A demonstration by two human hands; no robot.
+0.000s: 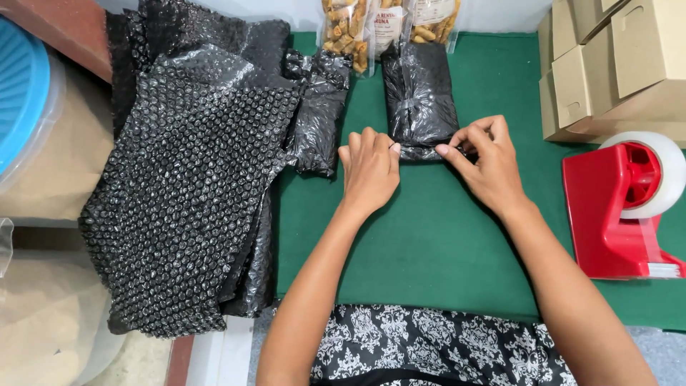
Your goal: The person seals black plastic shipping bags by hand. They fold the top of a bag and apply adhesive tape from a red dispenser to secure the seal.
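Note:
A parcel wrapped in black bubble wrap [419, 93] lies lengthwise on the green table mat [429, 236]. My left hand [369, 171] rests palm down, its fingertips pressing the parcel's near left corner. My right hand [486, 161] pinches the near right end of the wrap between thumb and fingers. A second black-wrapped parcel [319, 114] lies just left of it, untouched.
A stack of black bubble wrap sheets [189, 179] covers the left. Clear bags of fried snacks [348, 28] stand at the back. Cardboard boxes [614, 64] fill the back right, with a red tape dispenser [622, 207] in front. A blue-lidded tub [25, 93] sits far left.

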